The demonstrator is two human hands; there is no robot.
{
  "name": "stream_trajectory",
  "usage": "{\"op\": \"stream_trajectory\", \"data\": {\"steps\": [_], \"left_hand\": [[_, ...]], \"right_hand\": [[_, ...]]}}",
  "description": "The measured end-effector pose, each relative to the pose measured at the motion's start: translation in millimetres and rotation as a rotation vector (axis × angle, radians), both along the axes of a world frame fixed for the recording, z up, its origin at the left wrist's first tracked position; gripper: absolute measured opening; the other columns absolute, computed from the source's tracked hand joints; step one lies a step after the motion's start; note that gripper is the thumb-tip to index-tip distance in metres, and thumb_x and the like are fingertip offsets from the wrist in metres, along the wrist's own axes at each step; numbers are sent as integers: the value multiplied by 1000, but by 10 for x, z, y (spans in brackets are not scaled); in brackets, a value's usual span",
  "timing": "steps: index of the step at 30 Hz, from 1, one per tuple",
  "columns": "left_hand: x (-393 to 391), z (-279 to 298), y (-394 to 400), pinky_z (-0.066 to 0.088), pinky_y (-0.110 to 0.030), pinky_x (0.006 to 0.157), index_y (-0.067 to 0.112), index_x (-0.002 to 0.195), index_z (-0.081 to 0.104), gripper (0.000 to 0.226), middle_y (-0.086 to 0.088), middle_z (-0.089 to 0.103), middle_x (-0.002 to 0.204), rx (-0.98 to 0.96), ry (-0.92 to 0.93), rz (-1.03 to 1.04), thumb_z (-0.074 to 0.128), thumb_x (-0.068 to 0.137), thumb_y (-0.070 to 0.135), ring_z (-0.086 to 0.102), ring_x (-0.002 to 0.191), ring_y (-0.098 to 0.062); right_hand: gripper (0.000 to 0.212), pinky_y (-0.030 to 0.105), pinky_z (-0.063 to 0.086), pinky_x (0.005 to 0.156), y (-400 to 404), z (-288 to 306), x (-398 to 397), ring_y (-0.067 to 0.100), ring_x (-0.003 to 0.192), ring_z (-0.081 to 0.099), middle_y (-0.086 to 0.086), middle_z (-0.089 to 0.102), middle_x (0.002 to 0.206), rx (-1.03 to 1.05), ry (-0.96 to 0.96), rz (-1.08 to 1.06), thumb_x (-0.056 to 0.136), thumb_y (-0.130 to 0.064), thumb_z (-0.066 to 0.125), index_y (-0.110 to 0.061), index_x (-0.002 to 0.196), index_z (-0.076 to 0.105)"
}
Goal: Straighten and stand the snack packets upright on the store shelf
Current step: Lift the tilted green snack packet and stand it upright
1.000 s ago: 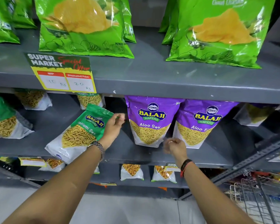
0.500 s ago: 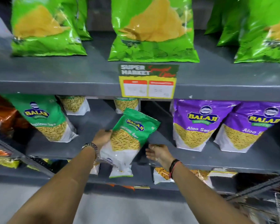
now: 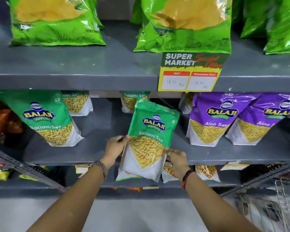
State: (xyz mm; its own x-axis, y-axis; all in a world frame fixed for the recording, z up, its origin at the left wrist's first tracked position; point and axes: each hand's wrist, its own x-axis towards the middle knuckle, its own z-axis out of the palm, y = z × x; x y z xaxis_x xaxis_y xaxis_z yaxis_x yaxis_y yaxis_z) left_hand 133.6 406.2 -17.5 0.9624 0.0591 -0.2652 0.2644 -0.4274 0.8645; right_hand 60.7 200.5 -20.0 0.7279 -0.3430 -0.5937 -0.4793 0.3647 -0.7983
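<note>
Left hand (image 3: 115, 148) and right hand (image 3: 176, 159) both grip the green Ratlami Sev packet (image 3: 149, 139), held nearly upright at the middle shelf's (image 3: 97, 153) front edge, not yet set down; its neighbours stand leaning.

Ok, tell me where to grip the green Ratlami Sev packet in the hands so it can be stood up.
Grip the green packet by its two side edges low down, as the left hand and right hand do, coming from the front. It is flat and tall, with its weight low, and its bottom hangs past the shelf edge.
</note>
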Motion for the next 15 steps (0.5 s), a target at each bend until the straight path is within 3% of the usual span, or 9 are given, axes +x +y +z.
{"op": "stream_trajectory", "data": {"steps": [2,4,7,10,12,15], "left_hand": [[-156,-15,-49,50,-38,74,12,91,69,31,-24,70,95,-66,0,3,57,86,40,61,78,-22],[-300,13,-111,55,-42,77,14,93,69,30,-13,71,92,-140,11,8,55,87,40,63,84,-24],[-515,127,-207,46,-28,50,25,69,62,26,-1,49,61,-297,4,-27,53,90,37,49,62,-18],[-649,209,-279,41,-24,47,22,71,57,26,-5,39,64,-383,-22,-77,50,92,35,43,60,-16],[-714,253,-317,43,-22,48,17,76,56,24,-10,43,70,-426,-38,-92,48,93,33,47,66,-19],[-799,270,-338,46,-25,53,16,77,57,24,-10,48,70,-480,-44,-80,47,94,31,53,66,-15]], "right_hand": [[13,20,47,37,-114,120,-111,17,68,62,9,65,91,-84,-36,7,90,-5,56,-7,81,65],[20,22,50,44,-211,251,-212,19,82,59,10,63,102,-144,-87,9,90,-5,56,-12,72,62],[20,28,50,56,-318,430,-349,22,99,57,10,63,107,-219,-169,9,89,-9,57,-13,70,61],[13,27,52,53,-412,540,-420,24,96,58,12,62,109,-265,-236,-4,89,-14,59,-12,77,63],[14,23,50,47,-460,597,-443,21,93,60,8,64,110,-324,-253,-8,88,-18,61,-15,74,64],[17,17,45,41,-501,619,-473,12,77,61,0,66,93,-378,-280,16,86,-22,64,-21,69,64]]}}
